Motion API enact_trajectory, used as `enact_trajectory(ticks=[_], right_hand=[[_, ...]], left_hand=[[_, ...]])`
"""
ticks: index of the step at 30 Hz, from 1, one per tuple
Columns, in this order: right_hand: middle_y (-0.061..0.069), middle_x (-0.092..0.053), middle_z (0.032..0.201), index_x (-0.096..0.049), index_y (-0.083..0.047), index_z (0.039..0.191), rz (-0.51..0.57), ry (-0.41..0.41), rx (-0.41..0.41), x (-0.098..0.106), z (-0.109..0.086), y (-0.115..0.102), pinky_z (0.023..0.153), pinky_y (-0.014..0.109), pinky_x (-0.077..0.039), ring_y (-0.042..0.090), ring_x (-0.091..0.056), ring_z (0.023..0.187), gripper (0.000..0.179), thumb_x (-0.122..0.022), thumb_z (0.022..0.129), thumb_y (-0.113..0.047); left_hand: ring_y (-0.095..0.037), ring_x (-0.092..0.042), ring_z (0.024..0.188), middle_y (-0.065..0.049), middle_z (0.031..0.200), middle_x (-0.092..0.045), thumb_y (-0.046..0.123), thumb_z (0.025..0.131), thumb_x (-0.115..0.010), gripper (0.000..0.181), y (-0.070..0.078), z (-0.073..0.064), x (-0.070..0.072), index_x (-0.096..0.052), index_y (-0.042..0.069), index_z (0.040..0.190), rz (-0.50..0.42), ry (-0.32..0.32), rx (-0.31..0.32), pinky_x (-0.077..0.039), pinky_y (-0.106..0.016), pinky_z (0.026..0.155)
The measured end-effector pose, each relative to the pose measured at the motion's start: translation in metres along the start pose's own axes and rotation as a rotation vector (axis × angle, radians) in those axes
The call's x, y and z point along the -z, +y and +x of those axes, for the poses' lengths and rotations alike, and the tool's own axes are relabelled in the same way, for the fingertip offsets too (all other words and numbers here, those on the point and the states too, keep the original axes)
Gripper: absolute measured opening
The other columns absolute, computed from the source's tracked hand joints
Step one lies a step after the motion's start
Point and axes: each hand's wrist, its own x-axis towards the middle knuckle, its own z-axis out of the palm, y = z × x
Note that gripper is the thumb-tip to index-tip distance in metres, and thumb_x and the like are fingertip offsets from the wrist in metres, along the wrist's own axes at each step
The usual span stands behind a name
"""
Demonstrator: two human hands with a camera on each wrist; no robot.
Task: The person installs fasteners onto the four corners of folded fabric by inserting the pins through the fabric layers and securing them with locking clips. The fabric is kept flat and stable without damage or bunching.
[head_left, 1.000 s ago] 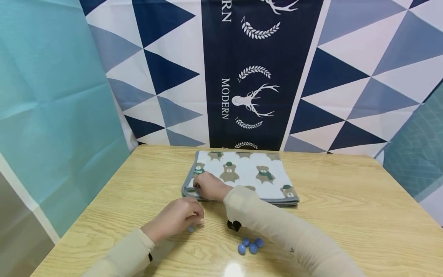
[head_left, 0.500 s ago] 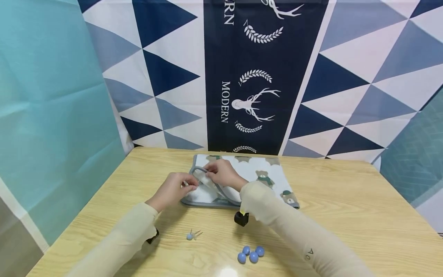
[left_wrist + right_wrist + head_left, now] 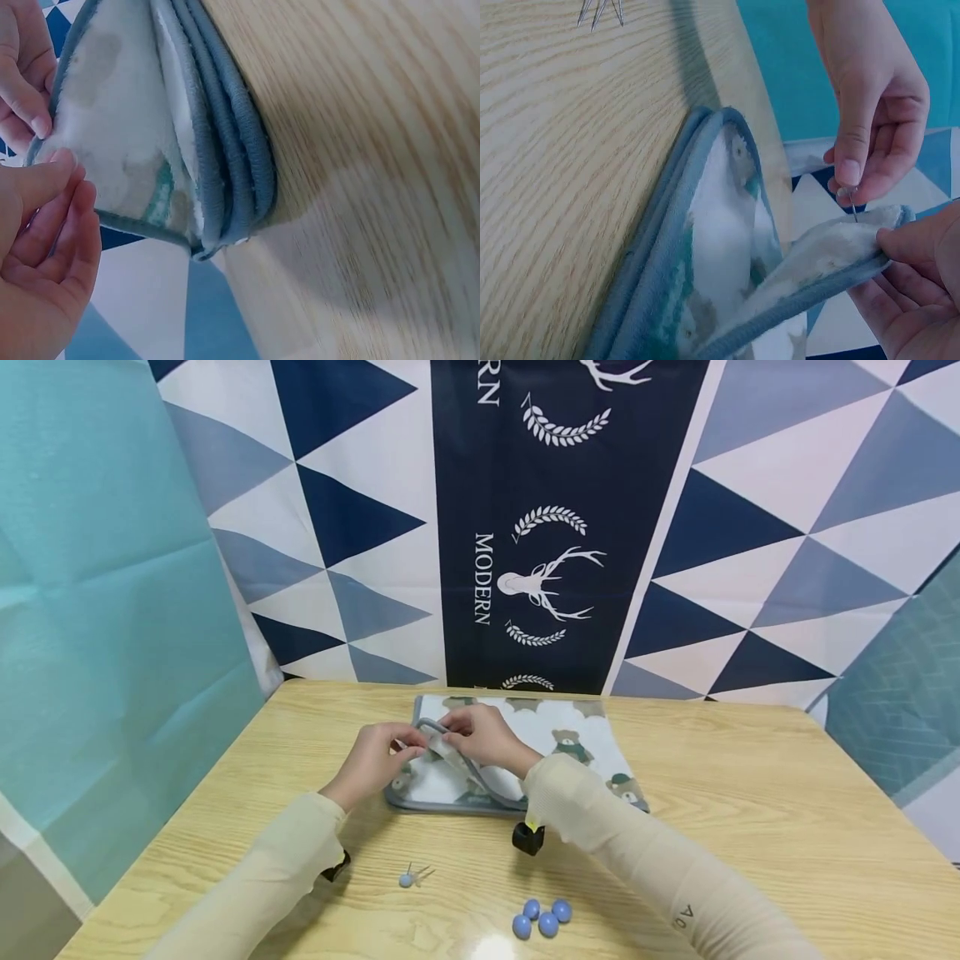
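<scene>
A folded white blanket (image 3: 600, 752) with bear prints and grey-blue edging lies toward the back of the table. My right hand (image 3: 487, 737) pinches one front-left corner of its top layer, raised and folded back so the underside shows. Close to that corner, my left hand (image 3: 373, 764) pinches a thin metal pin (image 3: 853, 207) with a clear base between thumb and fingertips. In the right wrist view the pin points at the lifted corner (image 3: 840, 247); whether its tip has entered the cloth I cannot tell. The left wrist view hides the pin behind the fingers.
Several round blue caps (image 3: 548, 924) sit together near the table's front. Left of them lie another blue cap (image 3: 406, 880) and a few pins (image 3: 600, 11), their sharp ends showing in the right wrist view. Patterned cloth (image 3: 360, 527) hangs behind the table.
My left hand has moved from the pins on the table forward to the blanket. My right hand has raised the blanket's corner and turned it back. Over the last half second both hands barely shift.
</scene>
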Motion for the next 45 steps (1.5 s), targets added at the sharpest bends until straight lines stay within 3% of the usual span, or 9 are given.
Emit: enact_trajectory(ticks=[7, 12, 17, 21, 25, 30, 38, 41, 45], right_hand=[[0.01, -0.075, 0.091, -0.073, -0.005, 0.101, -0.005, 0.017, 0.056, -0.004, -0.002, -0.005, 0.074, 0.022, -0.057, 0.017, -0.071, 0.084, 0.015, -0.066, 0.088, -0.006], [0.01, -0.075, 0.09, -0.073, -0.004, 0.101, -0.022, 0.018, 0.081, -0.005, -0.004, -0.007, 0.073, 0.021, -0.056, 0.016, -0.071, 0.083, 0.015, -0.066, 0.087, -0.005], [0.009, -0.075, 0.089, -0.074, -0.005, 0.099, -0.016, 0.017, 0.069, -0.003, -0.006, -0.008, 0.071, 0.02, -0.055, 0.014, -0.069, 0.08, 0.014, -0.067, 0.087, -0.005], [0.009, -0.075, 0.091, -0.074, -0.006, 0.1, -0.02, 0.011, 0.072, -0.002, -0.007, -0.008, 0.074, 0.021, -0.057, 0.015, -0.07, 0.082, 0.014, -0.068, 0.087, -0.007], [0.008, -0.075, 0.093, -0.074, -0.007, 0.1, -0.042, 0.007, 0.102, -0.002, -0.009, -0.008, 0.074, 0.02, -0.057, 0.016, -0.071, 0.083, 0.014, -0.069, 0.087, -0.007], [0.007, -0.076, 0.093, -0.073, -0.006, 0.1, -0.077, -0.014, 0.147, 0.003, -0.019, -0.01, 0.072, 0.017, -0.057, 0.015, -0.071, 0.083, 0.013, -0.069, 0.087, -0.008], [0.006, -0.075, 0.089, -0.072, -0.004, 0.098, -0.195, -0.006, 0.228, 0.017, -0.049, -0.018, 0.071, 0.017, -0.056, 0.013, -0.07, 0.079, 0.013, -0.069, 0.086, -0.007], [0.006, -0.074, 0.084, -0.072, -0.003, 0.094, -0.251, -0.093, 0.282, 0.019, -0.069, -0.021, 0.067, 0.015, -0.054, 0.009, -0.068, 0.073, 0.011, -0.072, 0.083, -0.006], [0.006, -0.069, 0.072, -0.072, -0.002, 0.088, -0.304, -0.315, 0.286, 0.018, -0.099, -0.024, 0.058, 0.012, -0.048, 0.001, -0.054, 0.059, 0.015, -0.078, 0.076, -0.008]], left_hand=[[-0.01, -0.065, 0.074, -0.003, 0.086, -0.076, 0.012, 0.085, -0.072, 0.005, -0.002, 0.002, -0.004, -0.075, 0.01, 0.089, 0.011, 0.085, -0.001, -0.052, -0.021, 0.067], [-0.012, -0.064, 0.072, -0.003, 0.08, -0.073, 0.016, 0.08, -0.077, 0.01, -0.001, 0.001, -0.008, -0.07, 0.01, 0.084, 0.001, 0.19, 0.058, -0.049, -0.019, 0.065], [-0.021, -0.063, 0.091, -0.008, 0.097, -0.069, 0.016, 0.075, -0.082, 0.031, -0.003, 0.004, -0.008, -0.064, 0.008, 0.1, 0.012, 0.275, 0.023, -0.052, -0.029, 0.072], [-0.025, -0.062, 0.108, -0.009, 0.112, -0.069, 0.01, 0.078, -0.079, 0.035, -0.007, 0.006, -0.007, -0.066, 0.007, 0.11, 0.032, 0.237, -0.118, -0.056, -0.039, 0.086], [-0.026, -0.065, 0.107, -0.008, 0.106, -0.071, 0.004, 0.08, -0.075, 0.021, -0.011, 0.008, -0.007, -0.069, 0.008, 0.1, 0.032, 0.191, -0.219, -0.055, -0.042, 0.092], [-0.025, -0.068, 0.098, -0.009, 0.098, -0.073, -0.001, 0.08, -0.073, 0.012, -0.016, 0.007, -0.009, -0.068, 0.008, 0.086, 0.022, 0.165, -0.211, -0.057, -0.043, 0.088], [-0.024, -0.068, 0.092, -0.007, 0.093, -0.073, -0.003, 0.079, -0.073, 0.014, -0.019, 0.007, -0.01, -0.068, 0.009, 0.085, 0.043, 0.165, -0.243, -0.057, -0.043, 0.084], [-0.021, -0.068, 0.089, -0.005, 0.091, -0.074, 0.0, 0.078, -0.074, 0.013, -0.019, 0.007, -0.01, -0.068, 0.01, 0.083, 0.091, 0.171, -0.261, -0.056, -0.041, 0.082], [-0.018, -0.068, 0.087, -0.002, 0.091, -0.074, 0.003, 0.079, -0.075, 0.012, -0.02, 0.007, -0.011, -0.068, 0.012, 0.083, 0.129, 0.165, -0.267, -0.054, -0.039, 0.081]])
